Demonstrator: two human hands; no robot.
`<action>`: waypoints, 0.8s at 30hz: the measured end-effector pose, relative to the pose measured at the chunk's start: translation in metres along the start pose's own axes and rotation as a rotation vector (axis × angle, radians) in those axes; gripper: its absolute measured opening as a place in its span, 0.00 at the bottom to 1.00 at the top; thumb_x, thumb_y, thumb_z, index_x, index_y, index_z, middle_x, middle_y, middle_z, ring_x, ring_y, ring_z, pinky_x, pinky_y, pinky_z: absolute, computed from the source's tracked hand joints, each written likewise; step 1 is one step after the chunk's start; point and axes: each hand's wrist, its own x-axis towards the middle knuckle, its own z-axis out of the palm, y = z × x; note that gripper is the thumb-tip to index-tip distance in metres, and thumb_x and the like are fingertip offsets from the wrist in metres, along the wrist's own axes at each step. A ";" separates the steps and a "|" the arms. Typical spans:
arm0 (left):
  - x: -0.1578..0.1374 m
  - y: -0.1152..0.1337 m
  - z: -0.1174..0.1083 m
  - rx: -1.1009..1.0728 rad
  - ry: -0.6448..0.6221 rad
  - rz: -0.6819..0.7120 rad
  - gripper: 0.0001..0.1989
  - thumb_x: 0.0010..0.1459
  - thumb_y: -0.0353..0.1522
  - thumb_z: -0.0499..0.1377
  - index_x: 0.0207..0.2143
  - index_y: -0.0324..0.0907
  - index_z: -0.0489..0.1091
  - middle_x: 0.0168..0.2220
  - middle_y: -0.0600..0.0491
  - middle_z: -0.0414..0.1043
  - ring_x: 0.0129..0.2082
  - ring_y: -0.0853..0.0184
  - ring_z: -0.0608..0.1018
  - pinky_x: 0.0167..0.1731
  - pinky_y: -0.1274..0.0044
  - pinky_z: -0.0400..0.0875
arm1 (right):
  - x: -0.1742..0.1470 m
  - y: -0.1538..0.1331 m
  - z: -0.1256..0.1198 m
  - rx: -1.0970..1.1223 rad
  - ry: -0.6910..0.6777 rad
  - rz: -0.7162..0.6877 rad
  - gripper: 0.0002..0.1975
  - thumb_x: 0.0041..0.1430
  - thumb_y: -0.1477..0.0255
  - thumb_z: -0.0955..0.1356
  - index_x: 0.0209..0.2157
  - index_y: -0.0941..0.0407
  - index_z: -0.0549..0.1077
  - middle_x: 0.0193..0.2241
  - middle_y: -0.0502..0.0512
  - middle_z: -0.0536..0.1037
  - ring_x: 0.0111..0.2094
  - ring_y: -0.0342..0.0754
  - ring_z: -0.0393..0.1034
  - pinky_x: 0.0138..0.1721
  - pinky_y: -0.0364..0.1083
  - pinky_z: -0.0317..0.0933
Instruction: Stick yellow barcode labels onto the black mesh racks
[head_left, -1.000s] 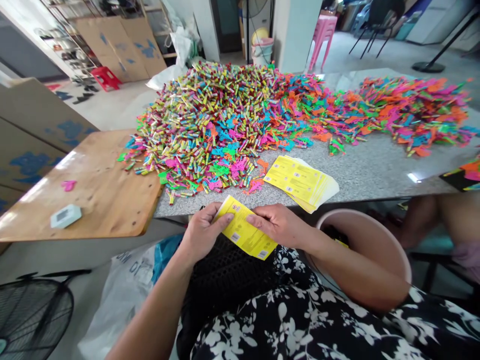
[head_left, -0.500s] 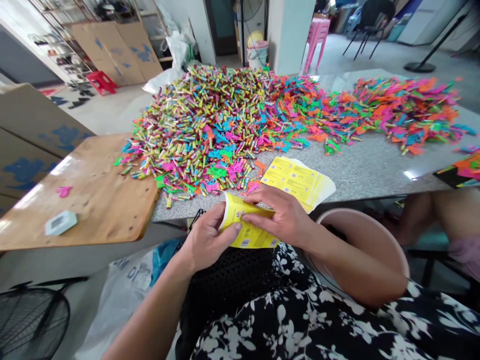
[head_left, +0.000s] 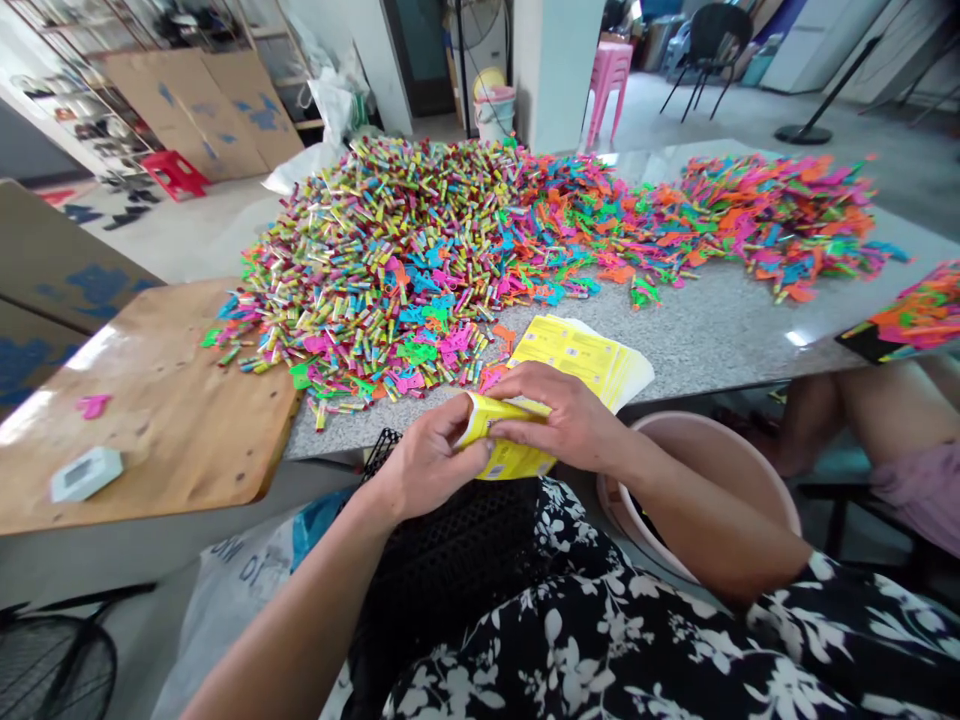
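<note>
Between my two hands, over my lap at the table's front edge, is a yellow printed sheet (head_left: 517,461), curled over along its upper side. My left hand (head_left: 427,455) pinches its left end between thumb and fingers. My right hand (head_left: 559,415) grips the upper right part, fingers pressed on the curled edge. Just beyond lies a fanned stack of yellow printed sheets (head_left: 570,345) with white edges. Behind that spreads a big heap of small striped tubes (head_left: 375,230), mixed with bright plastic toy pieces (head_left: 442,310).
More coloured plastic pieces (head_left: 795,220) cover the right of the granite table (head_left: 705,350). A wooden board (head_left: 187,420) at left holds a white device (head_left: 86,473) and a pink piece (head_left: 93,406). A pink bucket (head_left: 720,440) stands at my right, near another person's legs (head_left: 877,420).
The yellow sheet is curled over further between my hands, and less of its printed face shows. My view has shifted slightly to the right.
</note>
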 end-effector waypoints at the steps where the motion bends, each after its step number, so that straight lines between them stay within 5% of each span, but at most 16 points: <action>1: 0.003 -0.001 0.000 0.029 0.009 0.009 0.08 0.55 0.35 0.65 0.33 0.42 0.70 0.29 0.56 0.68 0.29 0.69 0.69 0.30 0.78 0.67 | 0.000 0.001 0.000 0.014 -0.001 0.002 0.15 0.69 0.60 0.72 0.52 0.51 0.80 0.48 0.57 0.83 0.52 0.53 0.77 0.57 0.54 0.70; 5: 0.010 -0.002 -0.002 0.124 -0.007 0.049 0.09 0.57 0.35 0.64 0.30 0.43 0.65 0.28 0.58 0.62 0.28 0.71 0.65 0.28 0.79 0.62 | -0.001 0.005 0.000 0.154 0.004 0.076 0.13 0.72 0.61 0.69 0.49 0.51 0.83 0.45 0.56 0.84 0.47 0.50 0.79 0.52 0.50 0.72; 14: 0.010 0.003 -0.001 0.073 -0.091 0.019 0.11 0.58 0.35 0.63 0.42 0.41 0.75 0.37 0.52 0.76 0.33 0.64 0.75 0.32 0.76 0.69 | -0.003 0.012 -0.006 0.498 0.030 0.475 0.20 0.65 0.52 0.72 0.34 0.55 0.83 0.30 0.50 0.80 0.30 0.43 0.70 0.30 0.42 0.62; 19: 0.004 -0.012 -0.023 0.153 -0.002 -0.042 0.09 0.56 0.37 0.66 0.35 0.42 0.75 0.32 0.54 0.76 0.29 0.66 0.74 0.28 0.78 0.67 | 0.000 0.038 -0.010 0.730 0.292 0.688 0.21 0.51 0.52 0.80 0.28 0.56 0.79 0.23 0.47 0.74 0.24 0.41 0.65 0.25 0.41 0.59; 24: 0.025 -0.064 -0.051 0.178 0.167 -0.161 0.16 0.59 0.45 0.66 0.40 0.43 0.75 0.34 0.52 0.80 0.29 0.64 0.78 0.27 0.77 0.68 | -0.002 0.064 -0.027 0.797 0.542 0.823 0.27 0.40 0.55 0.84 0.22 0.54 0.67 0.15 0.39 0.61 0.15 0.36 0.52 0.14 0.39 0.47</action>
